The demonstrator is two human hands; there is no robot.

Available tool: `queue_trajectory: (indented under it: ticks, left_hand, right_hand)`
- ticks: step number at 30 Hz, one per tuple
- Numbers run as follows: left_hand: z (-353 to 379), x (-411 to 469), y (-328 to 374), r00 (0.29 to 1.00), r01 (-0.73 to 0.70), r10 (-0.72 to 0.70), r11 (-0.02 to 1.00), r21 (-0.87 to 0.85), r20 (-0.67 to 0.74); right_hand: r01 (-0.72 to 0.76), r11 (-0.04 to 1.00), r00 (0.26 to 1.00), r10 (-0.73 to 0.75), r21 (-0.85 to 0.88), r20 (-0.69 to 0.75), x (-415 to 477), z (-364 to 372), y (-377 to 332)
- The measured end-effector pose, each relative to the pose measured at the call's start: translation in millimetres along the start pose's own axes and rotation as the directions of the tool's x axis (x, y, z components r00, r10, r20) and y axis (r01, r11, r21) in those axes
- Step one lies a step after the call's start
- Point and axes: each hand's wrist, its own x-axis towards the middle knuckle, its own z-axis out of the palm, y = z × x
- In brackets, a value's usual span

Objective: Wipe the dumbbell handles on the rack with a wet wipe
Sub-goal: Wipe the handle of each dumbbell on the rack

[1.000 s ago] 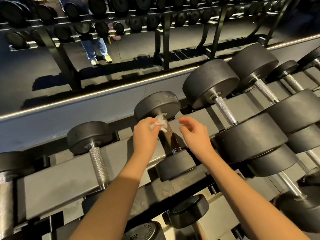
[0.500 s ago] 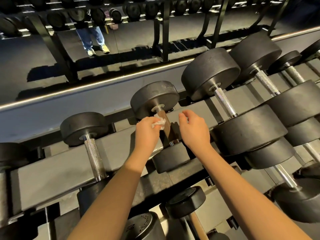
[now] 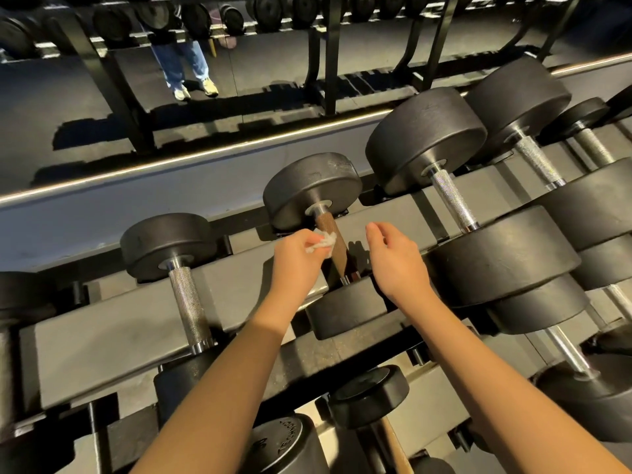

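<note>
While my left hand [image 3: 297, 260] pinches the wet wipe [image 3: 324, 241] against the brown handle [image 3: 326, 223] of the middle dumbbell [image 3: 313, 186] on the rack [image 3: 102, 323], my right hand [image 3: 398, 265] hangs loose beside it, holding nothing. I think the shiny handles [image 3: 188, 302] nearby are not wiped yet.

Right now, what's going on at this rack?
A person is wiping down dumbbells on the rack. The left hand pinches a balled-up white wipe against the brown handle of the middle dumbbell. The right hand hovers just right of that handle, fingers loosely curled, holding nothing. The neighbouring dumbbells have no hand on them.
</note>
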Motion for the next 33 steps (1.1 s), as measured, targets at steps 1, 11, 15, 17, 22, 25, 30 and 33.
queue_trajectory:
  ticks: [1, 11, 15, 17, 22, 25, 30, 33]
  left_hand:
    - [-2.0, -1.7, -0.9, 1.000, 0.009, -0.008, 1.000, -0.010, 0.030]
    - [-1.9, -7.5, 1.6, 0.987, 0.073, -0.063, 0.995, -0.063, 0.146]
    - [-10.5, -10.2, -0.9, 0.957, 0.103, -0.101, 0.995, 0.006, 0.272]
    - [-10.3, -6.6, -0.1, 0.985, 0.091, -0.087, 0.996, -0.019, 0.151]
    - [-8.1, -7.5, 1.2, 0.932, 0.123, -0.120, 0.992, 0.011, 0.342]
    - [-13.9, -11.6, 2.1, 0.863, 0.083, -0.130, 0.990, 0.117, 0.488]
    - [-13.5, -1.5, -0.9, 0.985, 0.032, -0.046, 0.996, 0.084, 0.164]
    - [-14.2, 14.1, -0.9, 0.993, 0.041, -0.046, 0.998, -0.049, -0.107]
  right_hand:
    - [-0.006, 1.000, 1.000, 0.006, 0.007, 0.000, 0.6, -0.1, 0.6]
    - [-0.007, 1.000, 1.000, 0.008, 0.027, -0.017, 2.3, 1.3, 3.7]
    - [-0.006, 1.000, 1.000, 0.006, 0.025, -0.017, 3.0, 1.6, 4.7]
    - [-0.006, 1.000, 1.000, 0.006, 0.030, -0.021, 3.2, 1.4, 5.1]
    - [-0.007, 0.999, 1.000, 0.008, 0.036, -0.021, 3.6, 2.0, 5.1]
    - [-0.011, 0.999, 1.000, 0.011, 0.033, -0.022, 3.9, 1.3, 4.5]
    - [0.012, 0.999, 1.000, -0.010, 0.053, -0.023, 2.1, 0.6, 5.3]
    - [0.016, 0.998, 1.000, -0.014, 0.065, -0.028, 3.5, 2.0, 6.5]
